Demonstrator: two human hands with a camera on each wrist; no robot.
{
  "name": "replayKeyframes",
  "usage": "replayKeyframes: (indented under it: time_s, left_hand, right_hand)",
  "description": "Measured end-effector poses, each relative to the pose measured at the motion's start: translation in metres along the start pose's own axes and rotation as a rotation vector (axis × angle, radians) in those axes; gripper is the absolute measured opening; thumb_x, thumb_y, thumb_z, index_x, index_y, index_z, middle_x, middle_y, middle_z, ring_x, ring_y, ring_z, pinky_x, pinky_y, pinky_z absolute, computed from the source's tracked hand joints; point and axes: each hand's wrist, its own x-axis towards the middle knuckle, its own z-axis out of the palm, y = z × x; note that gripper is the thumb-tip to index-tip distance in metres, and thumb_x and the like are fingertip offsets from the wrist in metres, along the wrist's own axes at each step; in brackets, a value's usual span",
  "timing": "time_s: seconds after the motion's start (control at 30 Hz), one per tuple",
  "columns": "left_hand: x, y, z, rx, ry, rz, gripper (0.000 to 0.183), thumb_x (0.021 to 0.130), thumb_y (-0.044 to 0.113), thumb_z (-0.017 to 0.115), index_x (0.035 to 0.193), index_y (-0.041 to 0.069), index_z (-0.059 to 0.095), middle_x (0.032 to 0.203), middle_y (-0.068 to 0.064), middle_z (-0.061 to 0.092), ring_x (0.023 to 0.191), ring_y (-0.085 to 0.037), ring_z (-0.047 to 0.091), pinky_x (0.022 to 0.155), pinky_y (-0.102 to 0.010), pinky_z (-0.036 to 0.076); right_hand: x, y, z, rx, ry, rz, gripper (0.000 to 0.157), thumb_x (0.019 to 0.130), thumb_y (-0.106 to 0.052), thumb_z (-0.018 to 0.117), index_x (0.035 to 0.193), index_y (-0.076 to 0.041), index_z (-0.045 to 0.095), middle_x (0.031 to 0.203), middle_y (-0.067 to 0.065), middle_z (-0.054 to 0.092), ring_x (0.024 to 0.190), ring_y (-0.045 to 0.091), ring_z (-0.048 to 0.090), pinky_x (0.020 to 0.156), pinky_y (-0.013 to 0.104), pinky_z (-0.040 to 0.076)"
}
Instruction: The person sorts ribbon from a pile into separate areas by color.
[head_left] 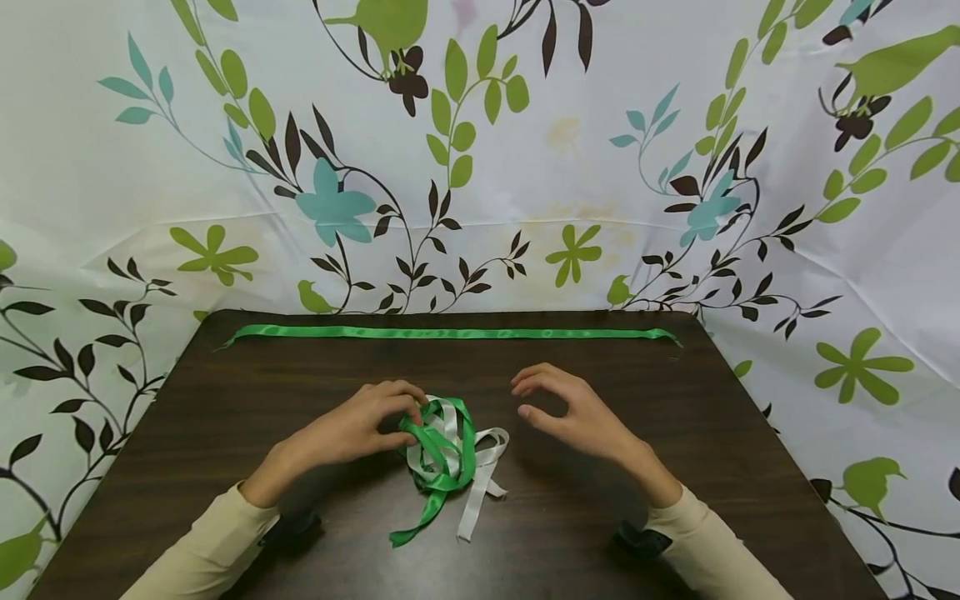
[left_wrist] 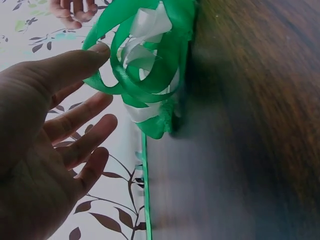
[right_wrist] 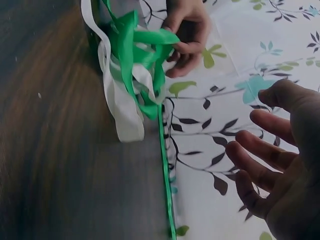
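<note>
Fingers of the left hand pinch a strand of green ribbon between thumb and forefinger, the remaining fingers loosely bent. Fingers of the right hand are released and gently curved, gripping nothing; that hand is raised to the right of the ribbon bundle and apart from it.

Behind the work area is a white backdrop printed with green, teal and dark brown leaves, flowers and birds. A dark wood-grain table stands before it. Two pale sleeves enter from the near side, with a dark object under the right cuff.

One straight green ribbon lies flat near the table's far edge, its long axis running left to right, roughly parallel to that edge; both ends bend slightly toward the near side.

Between the hands, at mid-table, sits a tangled bundle of green and white ribbon. Its longer axis runs from far to near. A white loop projects to the right. A white tail points to the near side, slanting slightly left. A green tail points near and left.
</note>
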Motion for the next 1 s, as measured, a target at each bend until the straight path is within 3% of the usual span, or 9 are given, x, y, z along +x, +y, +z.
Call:
replayKeyframes:
  time_s: [0.13,0.27,0.4,0.5,0.63,0.77,1.0]
  left_hand:
    - [0.001,0.003,-0.003,-0.033,0.000,-0.014,0.018,0.082,0.029,0.072,0.092,0.031,0.057,0.124,0.003,0.050,0.113,-0.016,0.045,0.088,-0.051,0.030]
    - [0.003,0.009,-0.005,-0.127,-0.003,-0.018,0.018,0.082,0.030,0.072,0.090,0.032,0.057,0.121,0.007,0.052,0.109,-0.009,0.047,0.087,-0.044,0.038]
    - [0.004,0.019,-0.008,-0.261,-0.003,0.031,0.017,0.082,0.024,0.072,0.093,0.029,0.059,0.112,0.008,0.055,0.102,-0.008,0.052,0.081,-0.037,0.045]
    - [0.005,0.027,-0.012,-0.332,-0.014,0.067,0.017,0.084,0.021,0.070,0.096,0.026,0.060,0.102,0.009,0.057,0.094,-0.010,0.054,0.077,-0.034,0.045]
    - [0.004,0.039,-0.017,-0.387,-0.039,0.060,0.015,0.086,0.023,0.068,0.099,0.026,0.061,0.095,0.011,0.059,0.085,-0.010,0.055,0.073,-0.031,0.045]
    - [0.002,0.051,-0.024,-0.440,-0.063,0.050,0.014,0.086,0.023,0.068,0.099,0.026,0.062,0.094,0.010,0.061,0.086,-0.011,0.057,0.076,-0.033,0.046]
    - [0.004,0.088,-0.044,-0.508,-0.070,0.153,0.015,0.085,0.010,0.067,0.097,0.017,0.061,0.090,0.004,0.061,0.084,-0.013,0.057,0.075,-0.032,0.047]
  right_hand:
    - [0.000,0.004,0.012,0.068,-0.065,-0.023,0.029,0.084,-0.003,0.067,0.109,-0.015,0.059,0.111,0.003,0.057,0.094,0.021,0.056,0.079,0.030,0.045]
    - [-0.001,0.017,0.030,0.153,-0.139,0.002,0.026,0.089,-0.011,0.064,0.113,-0.018,0.059,0.110,-0.001,0.057,0.091,0.013,0.056,0.075,0.034,0.046]
    - [0.000,0.022,0.046,0.197,-0.207,0.025,0.025,0.092,-0.020,0.060,0.117,-0.022,0.057,0.113,-0.006,0.057,0.093,0.012,0.055,0.072,0.039,0.047]
    - [0.004,0.022,0.054,0.219,-0.249,0.014,0.028,0.094,-0.023,0.057,0.121,-0.023,0.055,0.118,-0.007,0.055,0.095,0.014,0.055,0.071,0.035,0.047]
    - [0.009,0.019,0.063,0.350,-0.298,-0.005,0.029,0.099,-0.022,0.047,0.127,-0.016,0.053,0.122,-0.001,0.054,0.105,0.021,0.053,0.080,0.035,0.045]
    - [0.013,0.013,0.068,0.530,-0.346,-0.011,0.035,0.102,-0.024,0.035,0.129,-0.009,0.051,0.124,0.005,0.054,0.113,0.026,0.050,0.089,0.045,0.040]
    - [0.016,-0.004,0.064,0.675,-0.415,0.006,0.043,0.102,-0.028,0.035,0.135,-0.001,0.042,0.129,0.014,0.050,0.116,0.033,0.046,0.090,0.048,0.039]
